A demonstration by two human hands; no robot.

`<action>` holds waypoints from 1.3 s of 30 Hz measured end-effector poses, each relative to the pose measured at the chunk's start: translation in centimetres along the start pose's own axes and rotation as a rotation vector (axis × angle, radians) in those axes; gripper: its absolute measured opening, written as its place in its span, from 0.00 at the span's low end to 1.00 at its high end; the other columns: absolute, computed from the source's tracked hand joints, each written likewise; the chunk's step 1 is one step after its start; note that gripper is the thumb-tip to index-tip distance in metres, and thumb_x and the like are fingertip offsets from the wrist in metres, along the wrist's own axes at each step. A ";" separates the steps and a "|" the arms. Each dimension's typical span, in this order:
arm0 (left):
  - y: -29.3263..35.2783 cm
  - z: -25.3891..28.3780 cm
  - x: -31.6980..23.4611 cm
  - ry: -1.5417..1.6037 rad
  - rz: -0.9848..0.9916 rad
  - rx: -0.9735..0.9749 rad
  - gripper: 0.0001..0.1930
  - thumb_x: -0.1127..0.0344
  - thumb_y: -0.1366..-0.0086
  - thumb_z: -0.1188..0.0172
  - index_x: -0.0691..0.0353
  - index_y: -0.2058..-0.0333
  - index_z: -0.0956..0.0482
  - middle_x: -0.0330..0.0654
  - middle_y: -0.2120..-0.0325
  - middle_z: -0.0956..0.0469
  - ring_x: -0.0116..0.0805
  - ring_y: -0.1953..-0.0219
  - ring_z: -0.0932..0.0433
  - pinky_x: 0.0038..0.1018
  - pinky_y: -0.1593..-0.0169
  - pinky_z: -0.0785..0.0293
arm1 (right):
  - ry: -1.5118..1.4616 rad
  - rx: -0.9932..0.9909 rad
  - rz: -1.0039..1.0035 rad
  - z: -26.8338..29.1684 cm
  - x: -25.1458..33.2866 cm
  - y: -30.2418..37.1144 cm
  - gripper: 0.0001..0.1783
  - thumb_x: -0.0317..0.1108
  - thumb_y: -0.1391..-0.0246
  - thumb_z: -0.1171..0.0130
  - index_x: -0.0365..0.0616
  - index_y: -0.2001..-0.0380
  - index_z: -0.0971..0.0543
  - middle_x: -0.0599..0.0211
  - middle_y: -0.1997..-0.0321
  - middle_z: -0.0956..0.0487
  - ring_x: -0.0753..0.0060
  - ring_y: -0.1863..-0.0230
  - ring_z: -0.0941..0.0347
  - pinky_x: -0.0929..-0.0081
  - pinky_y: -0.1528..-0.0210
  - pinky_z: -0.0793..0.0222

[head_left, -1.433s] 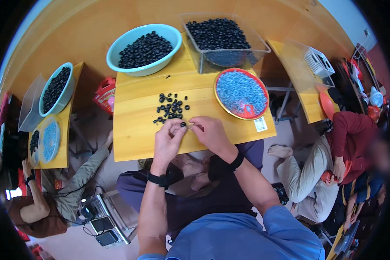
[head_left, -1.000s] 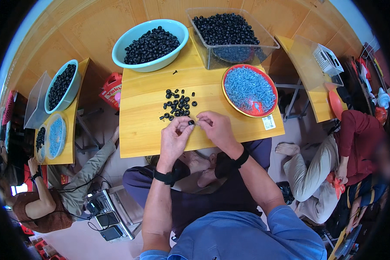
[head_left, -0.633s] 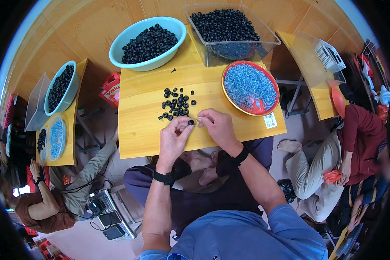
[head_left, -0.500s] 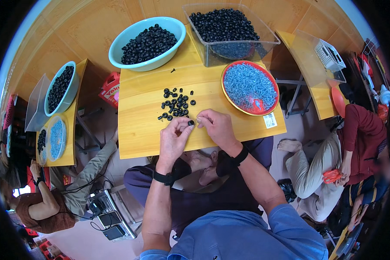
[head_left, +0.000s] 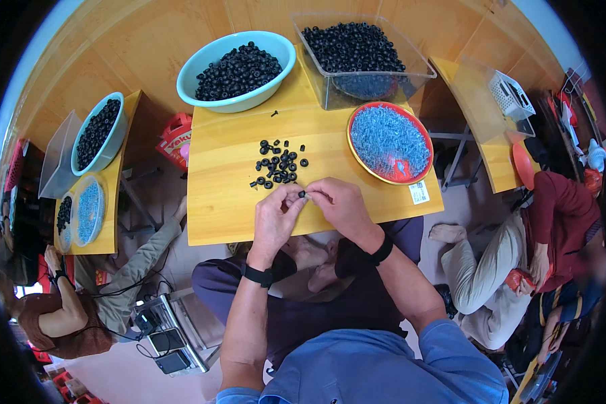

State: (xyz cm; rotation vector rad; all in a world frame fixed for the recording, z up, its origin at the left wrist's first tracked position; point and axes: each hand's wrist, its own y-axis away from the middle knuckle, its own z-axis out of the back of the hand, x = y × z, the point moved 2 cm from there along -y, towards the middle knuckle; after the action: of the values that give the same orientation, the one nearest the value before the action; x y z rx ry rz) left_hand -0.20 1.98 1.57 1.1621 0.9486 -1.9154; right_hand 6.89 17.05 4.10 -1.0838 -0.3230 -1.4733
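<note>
Near the table's front edge, my left hand [head_left: 276,217] pinches a small black ring-shaped part [head_left: 301,194] between thumb and fingertips. The fingers of my right hand [head_left: 342,207] are pinched together against that part; whatever they hold is too small to make out. Just beyond my hands lies a loose group of small black ring-shaped parts [head_left: 281,165] on the yellow table [head_left: 222,195]. To the right sits a red bowl with a yellow rim [head_left: 392,180], filled with tiny bluish metallic pieces [head_left: 390,138].
A light-blue basin [head_left: 185,84] of black parts and a clear plastic bin [head_left: 323,94] of more stand at the back. One small dark piece [head_left: 274,113] lies alone near the basin. People [head_left: 552,229] sit at both sides, beside other tables [head_left: 118,188].
My right fingers have come from beside the black part to touch it. The left hand has shifted slightly right, and the view has moved a little.
</note>
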 end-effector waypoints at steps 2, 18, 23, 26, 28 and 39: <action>0.1 -0.1 -0.1 0.048 -0.033 -0.018 0.10 0.76 0.39 0.32 0.66 0.58 0.18 0.41 0.74 0.20 0.25 0.74 0.24 0.23 0.66 0.24 | 0.007 0.007 0.005 0.0 0.3 0.0 0.05 0.29 0.43 0.38 0.40 0.66 0.18 0.55 0.67 0.17 0.52 0.64 0.19 0.62 0.63 0.24; 0.2 0.2 0.9 0.182 0.033 -0.018 0.11 0.73 0.37 0.32 0.67 0.56 0.19 0.43 0.68 0.15 0.25 0.68 0.18 0.23 0.62 0.22 | 0.052 0.039 -0.015 1.1 0.6 -2.7 0.06 0.30 0.45 0.38 0.38 0.67 0.18 0.55 0.68 0.18 0.51 0.65 0.20 0.61 0.62 0.26; 0.0 0.4 0.9 0.177 0.042 -0.043 0.10 0.74 0.37 0.33 0.67 0.57 0.19 0.41 0.68 0.15 0.24 0.69 0.19 0.22 0.62 0.23 | 0.240 0.068 0.035 1.3 -1.6 -8.1 0.07 0.28 0.45 0.42 0.38 0.66 0.17 0.52 0.66 0.18 0.48 0.63 0.20 0.58 0.59 0.25; 0.0 0.3 0.9 0.199 0.063 -0.041 0.10 0.74 0.36 0.33 0.67 0.57 0.19 0.40 0.68 0.15 0.24 0.69 0.19 0.22 0.62 0.23 | 0.347 0.111 0.141 -0.3 -2.9 -9.6 0.08 0.26 0.47 0.44 0.38 0.67 0.16 0.51 0.66 0.18 0.46 0.62 0.21 0.56 0.56 0.26; 0.0 0.3 0.9 0.190 0.056 -0.037 0.10 0.74 0.36 0.33 0.67 0.57 0.19 0.40 0.68 0.15 0.23 0.68 0.19 0.22 0.62 0.23 | 0.364 0.134 0.143 -1.0 -3.7 -10.2 0.08 0.25 0.48 0.44 0.38 0.68 0.16 0.49 0.66 0.19 0.43 0.61 0.21 0.53 0.54 0.26; 0.0 0.2 1.8 0.217 0.092 -0.031 0.10 0.76 0.36 0.33 0.68 0.56 0.19 0.41 0.68 0.15 0.23 0.66 0.19 0.21 0.60 0.22 | 0.459 0.168 0.084 -0.3 -4.0 -8.5 0.06 0.24 0.49 0.46 0.37 0.74 0.20 0.49 0.69 0.20 0.43 0.63 0.22 0.52 0.58 0.26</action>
State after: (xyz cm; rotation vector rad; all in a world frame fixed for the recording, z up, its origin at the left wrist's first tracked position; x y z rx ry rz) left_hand -0.94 1.44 -0.04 1.3913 1.0162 -1.7205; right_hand -1.39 21.39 4.14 -0.5946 -0.0732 -1.5407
